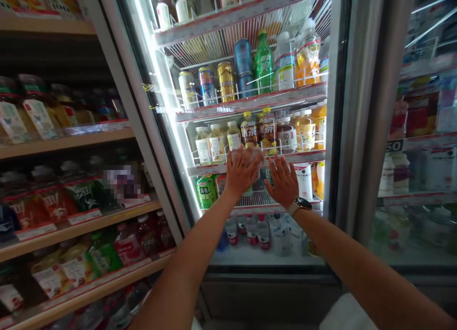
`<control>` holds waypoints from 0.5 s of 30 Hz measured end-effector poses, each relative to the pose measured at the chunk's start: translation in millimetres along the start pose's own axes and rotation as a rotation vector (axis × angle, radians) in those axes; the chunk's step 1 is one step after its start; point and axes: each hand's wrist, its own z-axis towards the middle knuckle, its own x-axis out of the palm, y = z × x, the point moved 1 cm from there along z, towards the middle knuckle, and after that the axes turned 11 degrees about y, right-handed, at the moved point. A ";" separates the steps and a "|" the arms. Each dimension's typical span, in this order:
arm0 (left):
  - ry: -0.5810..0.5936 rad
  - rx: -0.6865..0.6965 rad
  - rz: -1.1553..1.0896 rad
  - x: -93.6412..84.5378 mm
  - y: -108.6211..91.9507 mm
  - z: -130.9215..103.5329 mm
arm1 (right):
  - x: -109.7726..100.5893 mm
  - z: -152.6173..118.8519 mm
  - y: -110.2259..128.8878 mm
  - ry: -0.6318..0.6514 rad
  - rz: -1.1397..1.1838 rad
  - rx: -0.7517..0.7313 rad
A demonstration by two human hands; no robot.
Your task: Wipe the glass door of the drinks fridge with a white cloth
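My left hand (243, 173) lies over a pale, crumpled cloth (257, 157) that shows past its fingers, pressed towards the glass door of a lit drinks fridge. The cloth is mostly hidden under the palm, so its exact kind is unclear. Close by on the right, my right hand (283, 182) is stretched flat with fingers apart, holding nothing; its wrist bears a watch (302, 204). Behind the hands, brown tea bottles with yellow caps (267, 130) stand on a wire shelf. A green can (206, 192) sits lower left, and a white carton (303, 181) lower right.
Wooden shelves (60, 142) full of bottles run along the left. Inside the fridge, upper shelves hold cans and a green bottle (264, 63); small bottles (263, 232) stand at the bottom. A metal door frame (371, 120) separates another glass-fronted fridge at right.
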 end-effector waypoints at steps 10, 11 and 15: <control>0.033 0.040 0.064 44.2 -30.8 -119.1 | 0.6 -0.7 -0.7 0.014 0.004 0.008; 0.031 0.051 0.070 47.1 -32.9 -130.9 | 0.8 -0.8 -0.7 0.015 0.006 0.010; 0.025 0.153 0.106 50.1 -29.4 -153.2 | 1.1 -0.9 -0.4 0.001 0.025 0.002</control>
